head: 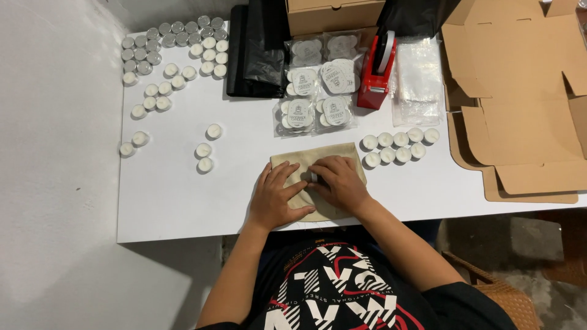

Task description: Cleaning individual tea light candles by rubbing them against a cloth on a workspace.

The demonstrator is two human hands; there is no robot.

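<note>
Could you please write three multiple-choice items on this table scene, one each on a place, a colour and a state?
1. Where does the beige cloth pouch lie?
A. On the white table's near edge, under both hands
B. Inside the cardboard box
C. On the floor

2. What colour is the tape dispenser?
A. Blue
B. Red
C. Green

3. How is the flat cardboard box at the right?
A. Taped shut
B. Crushed
C. Unfolded, flaps open

Answers:
1 A: the left hand and right hand press on the pouch at the table's front.
2 B: its body is plainly red.
3 C: its panels lie spread out flat.
</note>
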